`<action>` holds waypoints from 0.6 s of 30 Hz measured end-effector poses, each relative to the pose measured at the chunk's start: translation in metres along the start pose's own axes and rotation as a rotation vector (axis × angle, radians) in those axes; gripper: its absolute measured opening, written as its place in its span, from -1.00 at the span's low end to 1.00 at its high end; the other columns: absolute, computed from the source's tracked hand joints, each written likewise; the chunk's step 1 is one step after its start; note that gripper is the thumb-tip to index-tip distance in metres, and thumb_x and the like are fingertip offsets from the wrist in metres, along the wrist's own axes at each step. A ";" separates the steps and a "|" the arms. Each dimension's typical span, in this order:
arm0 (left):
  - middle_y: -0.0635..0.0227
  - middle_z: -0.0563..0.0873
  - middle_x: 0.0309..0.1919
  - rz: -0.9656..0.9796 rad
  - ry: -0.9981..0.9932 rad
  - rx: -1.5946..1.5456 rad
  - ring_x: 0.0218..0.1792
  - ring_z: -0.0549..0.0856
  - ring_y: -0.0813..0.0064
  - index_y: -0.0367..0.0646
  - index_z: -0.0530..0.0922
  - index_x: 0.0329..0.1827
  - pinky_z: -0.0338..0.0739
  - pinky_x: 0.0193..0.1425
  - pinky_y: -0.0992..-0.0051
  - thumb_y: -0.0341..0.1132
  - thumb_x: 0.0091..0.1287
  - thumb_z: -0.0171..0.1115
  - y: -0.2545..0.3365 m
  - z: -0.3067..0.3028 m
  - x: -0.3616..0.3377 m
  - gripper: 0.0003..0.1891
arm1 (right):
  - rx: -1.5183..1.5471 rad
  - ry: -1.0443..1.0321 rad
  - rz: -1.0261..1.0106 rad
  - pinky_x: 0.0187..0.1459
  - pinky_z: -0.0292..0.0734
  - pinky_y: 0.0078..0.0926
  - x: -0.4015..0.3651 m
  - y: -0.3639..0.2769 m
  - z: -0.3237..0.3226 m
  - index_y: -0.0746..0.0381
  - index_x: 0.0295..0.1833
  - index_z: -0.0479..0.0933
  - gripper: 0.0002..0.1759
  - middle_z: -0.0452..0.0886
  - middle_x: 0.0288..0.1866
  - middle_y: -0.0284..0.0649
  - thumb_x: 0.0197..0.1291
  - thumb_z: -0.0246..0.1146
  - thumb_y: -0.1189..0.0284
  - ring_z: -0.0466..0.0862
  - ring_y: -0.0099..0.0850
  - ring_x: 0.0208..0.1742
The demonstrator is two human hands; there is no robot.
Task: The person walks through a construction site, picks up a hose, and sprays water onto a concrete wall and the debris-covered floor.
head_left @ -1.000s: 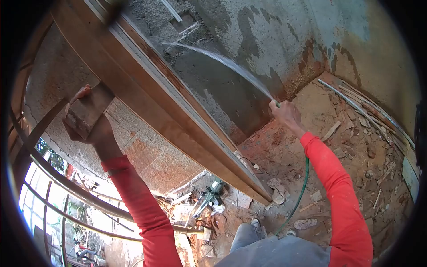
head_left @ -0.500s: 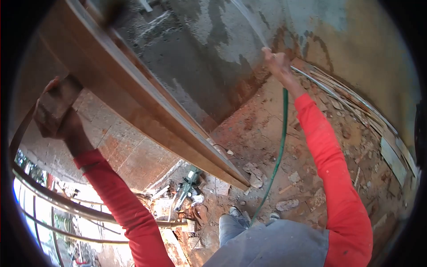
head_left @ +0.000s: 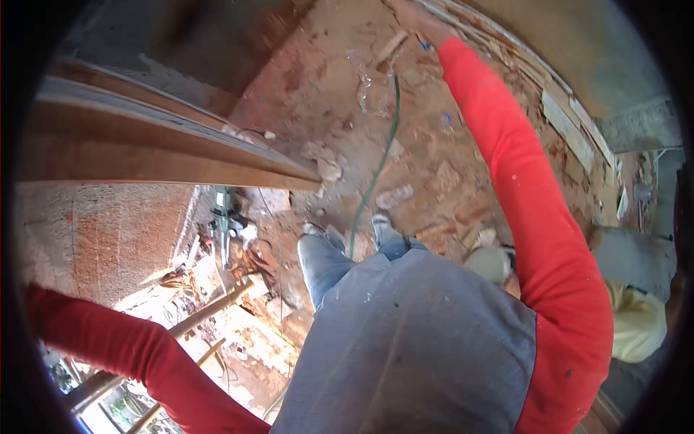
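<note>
My right hand (head_left: 425,23) reaches to the top edge of the view, above the littered ground; its fingers are blurred and partly cut off, so I cannot make out a grip. Below it a green hose (head_left: 377,170) runs up from between my feet, its upper end showing a little short of the hand. Glistening streaks, water or clear plastic, lie beside the hose. My left arm, in a red sleeve (head_left: 108,329), stretches to the dark left edge, and the hand itself is out of sight. Above that arm, a long wooden frame (head_left: 166,155) slants down to the ground.
A green power tool (head_left: 224,220) lies by the wall's foot, near a wooden pole (head_left: 217,307). Rubble covers the ground around my feet. Long strips (head_left: 535,61) lie along the right wall. A pale round container (head_left: 488,264) and a yellowish sack (head_left: 636,322) are to my right.
The view has swung down and right. Earlier my right hand held the hose, spraying water at the wall, and my left hand held a dark blocky thing by the frame; that hand has left view.
</note>
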State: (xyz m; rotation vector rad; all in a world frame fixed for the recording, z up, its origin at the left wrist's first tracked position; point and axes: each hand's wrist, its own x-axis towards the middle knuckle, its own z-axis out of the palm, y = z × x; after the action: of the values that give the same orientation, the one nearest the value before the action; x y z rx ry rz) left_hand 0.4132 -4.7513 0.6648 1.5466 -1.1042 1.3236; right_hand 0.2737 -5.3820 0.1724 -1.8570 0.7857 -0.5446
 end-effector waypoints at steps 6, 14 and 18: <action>0.14 0.74 0.26 -0.232 -0.059 0.019 0.21 0.76 0.22 -0.21 0.73 0.21 0.54 0.49 0.22 -0.25 0.63 0.07 0.087 0.062 -0.231 -0.66 | 0.148 -0.089 0.646 -0.59 0.33 -0.26 -0.171 0.256 0.005 0.20 -0.43 0.51 -0.53 0.53 -0.55 -0.26 0.54 0.19 0.13 0.48 -0.39 -0.64; 0.15 0.84 0.15 -1.571 -1.558 -0.466 0.21 0.78 0.36 -0.32 0.65 0.39 0.59 0.41 0.37 -0.26 0.55 0.28 0.192 0.188 -1.012 -0.56 | -0.178 -0.038 0.983 -0.55 0.44 -0.37 -0.451 0.521 0.121 0.27 -0.20 0.66 -0.65 0.59 -0.57 -0.27 0.53 0.27 0.20 0.59 -0.46 -0.61; -0.15 0.72 0.28 -1.240 -1.898 -0.330 0.27 0.72 -0.15 -0.27 0.61 0.37 0.62 0.37 0.06 -0.04 0.34 0.41 0.223 0.217 -1.254 -0.38 | 0.139 0.101 1.301 -0.55 0.40 -0.40 -0.513 0.611 0.190 0.25 -0.18 0.69 -0.68 0.53 -0.58 -0.35 0.50 0.31 0.20 0.52 -0.55 -0.61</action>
State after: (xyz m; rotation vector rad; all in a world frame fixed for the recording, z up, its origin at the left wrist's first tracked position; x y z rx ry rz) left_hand 0.1746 -4.8802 -0.5984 2.2959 -0.7087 -1.4197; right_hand -0.1182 -5.0632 -0.4745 -0.8676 1.7181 0.1596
